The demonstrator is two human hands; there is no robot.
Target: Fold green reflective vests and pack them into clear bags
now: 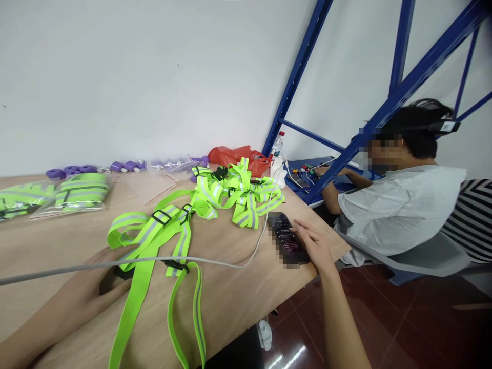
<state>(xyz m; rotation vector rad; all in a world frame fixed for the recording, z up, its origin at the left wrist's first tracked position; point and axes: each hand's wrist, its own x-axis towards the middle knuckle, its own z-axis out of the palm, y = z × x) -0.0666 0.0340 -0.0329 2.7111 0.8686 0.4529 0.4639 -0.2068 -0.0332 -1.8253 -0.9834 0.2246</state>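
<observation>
As our right hand (313,246) spreads over the phone (285,241), we cannot confirm our left hand (86,284) grips the straps (142,282); lifting these could snag the overlying cable (219,263).

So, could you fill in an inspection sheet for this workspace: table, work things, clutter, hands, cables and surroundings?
Surface: brown table, with things spread over it.
Work things: loose bright green straps with silvery stripes and black buckles; a dark phone, screen lit, near the right edge.
Clutter: bagged straps, purple pieces, a red bag.
Hands: left hand beside the straps, grip partly hidden; right hand over the phone, fingers at its screen.
Cables: one pale cable crosses over the straps.
Surroundings: seated person beyond a blue metal frame; red tiled floor.
</observation>
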